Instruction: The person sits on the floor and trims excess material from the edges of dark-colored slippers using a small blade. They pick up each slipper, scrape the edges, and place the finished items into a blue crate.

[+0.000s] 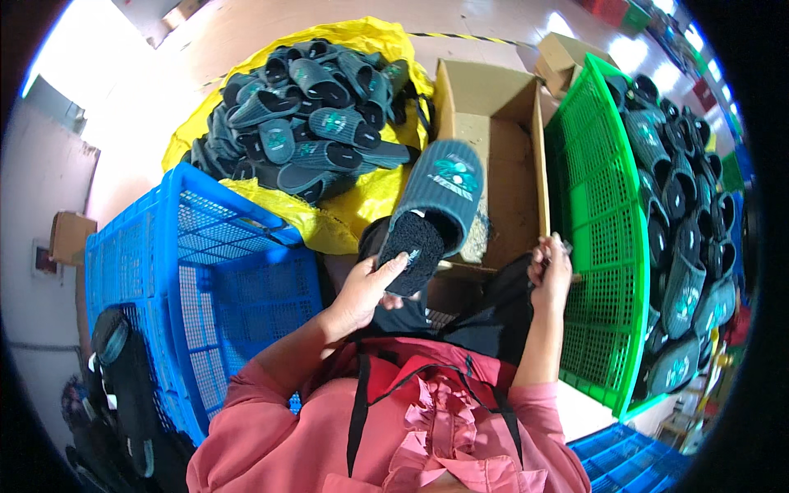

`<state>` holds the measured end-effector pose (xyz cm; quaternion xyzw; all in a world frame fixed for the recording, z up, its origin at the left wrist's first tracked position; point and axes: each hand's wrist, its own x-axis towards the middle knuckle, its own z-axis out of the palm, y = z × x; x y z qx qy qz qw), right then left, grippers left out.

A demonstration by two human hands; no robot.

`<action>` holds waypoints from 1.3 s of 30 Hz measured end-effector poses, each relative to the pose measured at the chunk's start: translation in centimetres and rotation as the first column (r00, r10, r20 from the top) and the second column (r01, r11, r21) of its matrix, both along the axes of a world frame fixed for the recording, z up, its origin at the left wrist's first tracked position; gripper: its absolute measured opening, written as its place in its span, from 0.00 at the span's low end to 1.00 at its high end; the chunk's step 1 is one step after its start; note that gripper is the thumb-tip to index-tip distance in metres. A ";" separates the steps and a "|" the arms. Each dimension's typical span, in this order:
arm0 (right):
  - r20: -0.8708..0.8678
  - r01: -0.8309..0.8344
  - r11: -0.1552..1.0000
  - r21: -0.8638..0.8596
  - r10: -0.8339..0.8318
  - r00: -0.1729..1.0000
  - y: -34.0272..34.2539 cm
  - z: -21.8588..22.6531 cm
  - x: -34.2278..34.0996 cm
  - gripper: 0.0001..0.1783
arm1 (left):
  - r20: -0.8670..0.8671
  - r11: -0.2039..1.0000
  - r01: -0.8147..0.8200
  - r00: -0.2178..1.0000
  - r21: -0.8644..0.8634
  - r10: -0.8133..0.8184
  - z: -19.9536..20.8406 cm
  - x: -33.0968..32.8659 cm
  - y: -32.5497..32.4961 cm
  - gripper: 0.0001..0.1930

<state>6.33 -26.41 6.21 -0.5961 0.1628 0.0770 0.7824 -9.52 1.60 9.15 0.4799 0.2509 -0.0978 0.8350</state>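
A dark grey-green ribbed slipper (pixel 440 191) with a printed picture on its upper is in front of me, toe pointing away. My left hand (pixel 366 294) grips it by the heel, thumb on the black textured insole and fingers underneath. To the right, my right hand (pixel 552 264) is closed beside the green basket, apart from the slipper. Something small, perhaps metal, shows at its fingertips, too small to name. Beyond the slipper stands an open cardboard box (pixel 516 156) with pale scraps at its bottom.
A yellow sack (pixel 378 215) at far left bears a heap of similar slippers (pixel 316 123). The blue crate (pixel 177 246) stands at my left. On the right, a green basket (pixel 596 238) borders more slippers (pixel 686 246). Another blue crate (pixel 633 460) lies at lower right.
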 end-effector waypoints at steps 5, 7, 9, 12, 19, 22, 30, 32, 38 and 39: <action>0.180 0.174 0.979 0.108 -0.191 0.965 -4.1 -0.7 0.9 0.14 | -0.216 0.947 0.048 0.969 -0.318 -0.122 -0.8 -0.3 1.5 0.15; 0.196 0.215 0.963 0.161 -0.245 0.949 -4.8 -0.7 0.8 0.13 | -0.263 0.916 0.009 0.957 -0.401 -0.125 -0.5 -0.1 2.3 0.15; 0.190 0.226 0.959 0.168 -0.257 0.948 -4.6 -1.1 0.8 0.13 | -0.312 0.914 -0.051 0.946 -0.403 -0.085 0.2 0.8 3.1 0.14; 0.241 0.230 0.969 0.091 -0.246 0.939 -4.3 -1.6 0.5 0.13 | -0.235 0.975 -0.126 0.969 -0.185 0.081 2.2 3.7 5.2 0.13; 0.292 0.218 0.975 -0.040 -0.197 0.936 -3.2 -1.6 0.4 0.11 | 0.225 0.925 -0.377 0.906 0.041 0.359 6.8 15.1 17.6 0.20; 0.290 0.214 0.975 -0.051 -0.191 0.938 -3.1 -1.5 0.4 0.11 | 0.337 0.834 -0.546 0.772 -0.083 0.539 7.9 18.8 21.8 0.32; 0.277 0.257 0.955 -0.146 -0.210 0.938 -2.8 -1.4 0.2 0.11 | 0.074 0.957 -0.285 0.957 0.061 0.280 -3.8 14.0 17.8 0.12; 0.265 0.246 0.955 -0.162 -0.198 0.944 -2.5 -1.3 0.2 0.11 | -0.002 0.949 -0.270 0.962 0.165 0.274 -7.2 11.8 16.1 0.13; 0.263 0.216 0.961 -0.171 -0.166 0.950 -3.2 -2.4 0.6 0.11 | -0.114 0.950 -0.185 0.969 0.251 0.219 -7.4 8.9 14.4 0.13; 0.259 0.206 0.963 -0.173 -0.158 0.953 -3.1 -2.5 0.7 0.11 | -0.106 0.945 -0.191 0.968 0.266 0.226 -7.0 8.8 14.3 0.13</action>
